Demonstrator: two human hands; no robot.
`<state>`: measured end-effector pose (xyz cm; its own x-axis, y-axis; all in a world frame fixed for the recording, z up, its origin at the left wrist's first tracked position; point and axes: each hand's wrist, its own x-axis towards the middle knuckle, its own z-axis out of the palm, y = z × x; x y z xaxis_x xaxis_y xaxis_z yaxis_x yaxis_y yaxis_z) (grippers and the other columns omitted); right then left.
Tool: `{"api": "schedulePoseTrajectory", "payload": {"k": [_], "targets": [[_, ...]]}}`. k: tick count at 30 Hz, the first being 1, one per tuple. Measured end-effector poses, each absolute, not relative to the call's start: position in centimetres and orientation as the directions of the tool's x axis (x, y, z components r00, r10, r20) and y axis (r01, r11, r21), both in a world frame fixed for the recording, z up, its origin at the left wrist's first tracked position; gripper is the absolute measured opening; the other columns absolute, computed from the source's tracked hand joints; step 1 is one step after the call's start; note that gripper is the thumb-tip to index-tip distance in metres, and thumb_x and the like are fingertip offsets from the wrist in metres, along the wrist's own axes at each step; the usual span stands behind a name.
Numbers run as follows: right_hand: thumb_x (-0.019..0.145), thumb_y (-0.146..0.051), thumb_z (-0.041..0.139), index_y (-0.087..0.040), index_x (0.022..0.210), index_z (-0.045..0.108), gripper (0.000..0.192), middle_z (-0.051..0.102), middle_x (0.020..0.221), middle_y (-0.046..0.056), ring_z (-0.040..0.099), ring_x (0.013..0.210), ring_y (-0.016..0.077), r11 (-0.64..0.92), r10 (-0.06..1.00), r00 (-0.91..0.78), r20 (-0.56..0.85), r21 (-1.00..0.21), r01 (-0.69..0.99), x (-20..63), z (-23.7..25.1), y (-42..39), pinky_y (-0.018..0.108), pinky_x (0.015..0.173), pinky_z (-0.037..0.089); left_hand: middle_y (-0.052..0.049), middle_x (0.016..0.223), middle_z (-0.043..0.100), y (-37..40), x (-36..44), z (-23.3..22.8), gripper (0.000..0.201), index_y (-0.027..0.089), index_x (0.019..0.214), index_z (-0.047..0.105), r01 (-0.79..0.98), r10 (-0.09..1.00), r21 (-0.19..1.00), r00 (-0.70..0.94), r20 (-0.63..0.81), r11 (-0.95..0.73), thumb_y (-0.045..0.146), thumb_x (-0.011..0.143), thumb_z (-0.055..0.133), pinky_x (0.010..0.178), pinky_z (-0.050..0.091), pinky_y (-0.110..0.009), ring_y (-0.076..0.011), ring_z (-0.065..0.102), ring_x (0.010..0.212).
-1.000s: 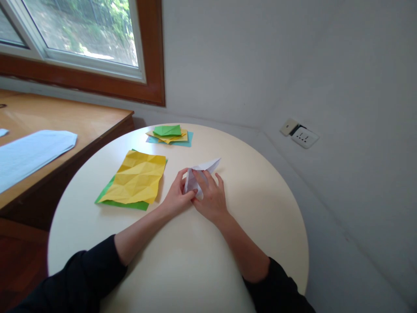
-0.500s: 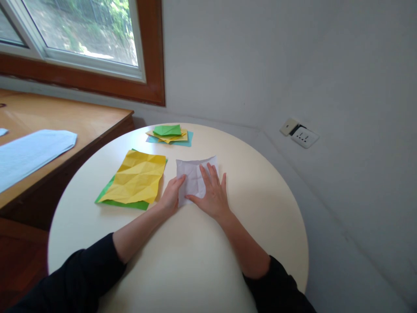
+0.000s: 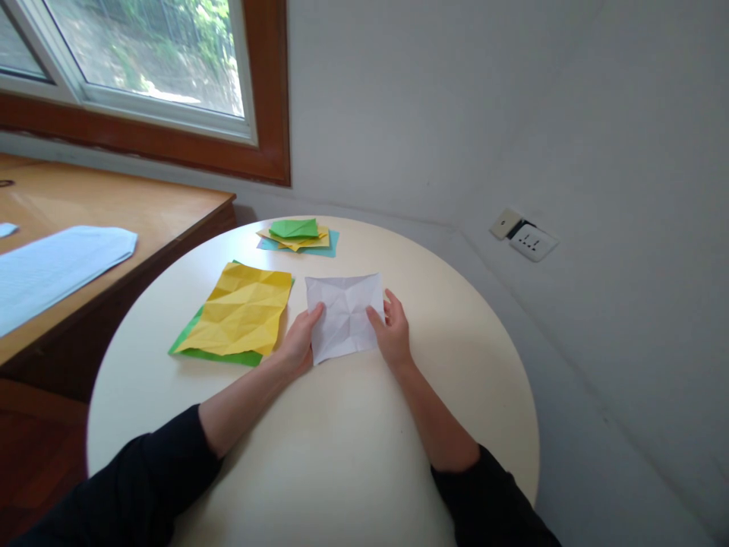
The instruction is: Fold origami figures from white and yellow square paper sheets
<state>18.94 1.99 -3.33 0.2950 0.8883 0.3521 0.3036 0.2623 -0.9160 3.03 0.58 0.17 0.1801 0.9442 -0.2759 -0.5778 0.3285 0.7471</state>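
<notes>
A creased white sheet of paper is spread between my hands above the round table. My left hand grips its left edge, thumb on top and the other fingers underneath. On the right edge, my right hand pinches the paper with its thumb in front and fingers behind, partly hidden. Just left of my left hand lies a creased yellow sheet on top of a green sheet.
At the table's far side sits a small pile of folded papers, with a green one on top and a blue one below. The white round table stands near a wooden desk, a window and a wall socket.
My right hand has moved from lying spread across the white paper to its right edge, where it now grips. The creased surface shows in full. My left hand keeps its hold.
</notes>
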Motion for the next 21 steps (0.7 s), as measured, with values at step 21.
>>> {"api": "schedulePoseTrajectory", "payload": {"k": [21], "targets": [[0.052, -0.049, 0.074, -0.018, 0.058, 0.054, 0.038, 0.053, 0.049, -0.005, 0.048, 0.045, 0.0088, 0.088, 0.939, 0.337, -0.074, -0.894, -0.440, 20.9, -2.5, 2.8, 0.023, 0.044, 0.040, -0.008, 0.057, 0.066, 0.5, 3.1, -0.5, 0.045, 0.010, 0.064, 0.062, -0.326, 0.985, 0.929, 0.040, -0.169, 0.173, 0.055, 0.066, 0.061, 0.045, 0.046, -0.024, -0.0210, 0.064, 0.060]]}}
